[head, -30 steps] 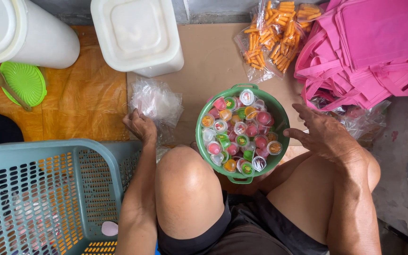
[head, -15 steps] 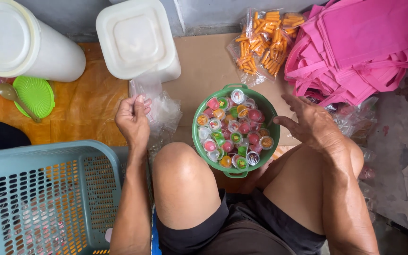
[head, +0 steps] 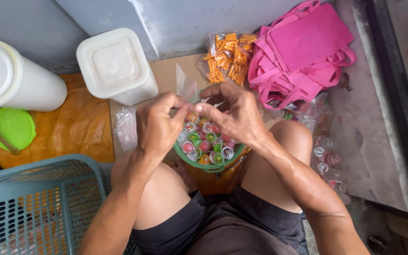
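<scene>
Both hands meet above a green bowl (head: 213,166) filled with several small coloured jelly cups (head: 208,138). My left hand (head: 159,125) and my right hand (head: 230,113) pinch the edges of a small clear plastic bag (head: 185,86) that stands up between the fingertips. The bowl sits on the floor between my bare knees, partly hidden under the hands. A pile of more clear bags (head: 126,127) lies on the cardboard just left of my left hand.
A teal plastic basket (head: 29,208) stands at lower left. A white square tub (head: 116,66), a white round tub (head: 10,78) and a green lid (head: 12,128) are behind. Orange snack packs (head: 225,56) and pink cloth bags (head: 303,52) lie at upper right; loose cups (head: 327,158) at right.
My left hand lifted a clear bag off the pile and rose over the bowl. My right hand left the bowl's rim and joined it at the bag. The view shifted.
</scene>
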